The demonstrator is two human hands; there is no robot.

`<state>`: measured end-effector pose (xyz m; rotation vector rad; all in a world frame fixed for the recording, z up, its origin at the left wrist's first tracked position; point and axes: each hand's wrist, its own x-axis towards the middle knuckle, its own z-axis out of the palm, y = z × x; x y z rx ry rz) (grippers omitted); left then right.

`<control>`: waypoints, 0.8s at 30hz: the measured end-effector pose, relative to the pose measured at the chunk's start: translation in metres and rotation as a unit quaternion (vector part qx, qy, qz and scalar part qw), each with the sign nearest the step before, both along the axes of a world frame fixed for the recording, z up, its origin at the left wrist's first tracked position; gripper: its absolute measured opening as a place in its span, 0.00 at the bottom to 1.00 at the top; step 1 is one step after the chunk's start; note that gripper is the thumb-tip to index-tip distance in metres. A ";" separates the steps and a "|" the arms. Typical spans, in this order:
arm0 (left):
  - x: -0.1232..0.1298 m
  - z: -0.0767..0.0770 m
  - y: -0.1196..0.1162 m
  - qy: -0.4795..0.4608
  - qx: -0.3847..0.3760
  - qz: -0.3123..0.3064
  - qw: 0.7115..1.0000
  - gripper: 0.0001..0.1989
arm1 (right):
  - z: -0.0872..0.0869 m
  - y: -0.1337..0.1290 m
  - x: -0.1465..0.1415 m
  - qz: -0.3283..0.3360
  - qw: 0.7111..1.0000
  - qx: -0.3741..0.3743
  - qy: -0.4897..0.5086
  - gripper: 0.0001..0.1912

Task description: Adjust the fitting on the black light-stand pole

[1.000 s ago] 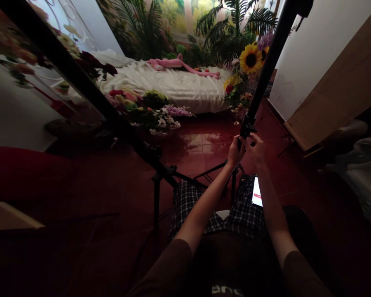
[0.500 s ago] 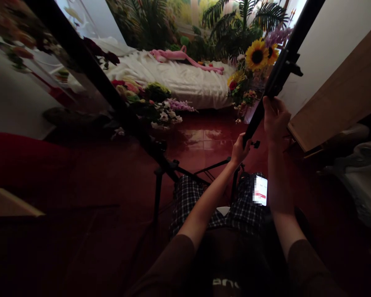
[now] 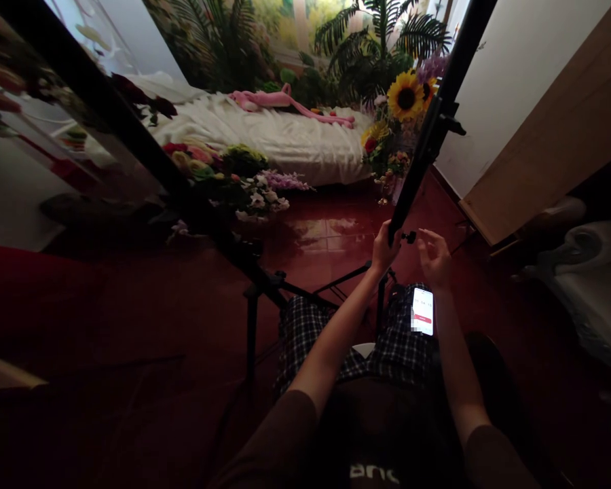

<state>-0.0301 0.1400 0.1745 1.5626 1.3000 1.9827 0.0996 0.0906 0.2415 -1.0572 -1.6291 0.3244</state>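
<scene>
So the main thing here is a black telescoping stand pole (image 3: pixel 424 155), slanting up and away from the person, with everything else arranged around it. The left hand (image 3: pixel 385 246) is wrapped round its lower part, fingers closed on it. My guess is that this grip takes the lean, since I can't see anything propping the upper length.

The right hand (image 3: pixel 435 259) is just right of the pole, fingers loose and half curled, gripping nothing. The tips are right beside a small black thumbscrew knob (image 3: pixel 410 238) sticking out of the pole's side, but look apart from it. Makes sense to me: one hand braces, the other has the knob in reach. It's pretty dark under the left fist, so I can't tell how the pole meets the tripod legs (image 3: pixel 381 305) below.

Materials-wise, the pole is straight, slim and matte, with a stubby clamp lever (image 3: pixel 453 123) higher up. Below the pole, a glossy phone (image 3: pixel 422 314) lies screen-up on checked woven shorts (image 3: pixel 305 333), probably parked there to be readable. Beyond the pole there's a rumpled cream bedcover (image 3: pixel 305 155) with a floppy pink soft toy (image 3: pixel 269 100), plus a broad-petalled sunflower (image 3: pixel 406 95) just left of the pole.
</scene>
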 end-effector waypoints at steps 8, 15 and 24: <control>0.001 0.001 0.000 0.002 0.025 0.011 1.000 0.17 | -0.030 0.004 0.004 0.009 0.994 0.010 -0.113 0.22; 0.002 -0.001 0.001 0.002 0.016 0.020 1.000 0.15 | -0.032 0.007 -0.001 0.020 0.994 -0.019 -0.104 0.22; 0.002 0.003 -0.003 -0.011 -0.002 0.006 1.000 0.16 | -0.037 0.031 -0.002 0.006 0.993 -0.118 -0.014 0.28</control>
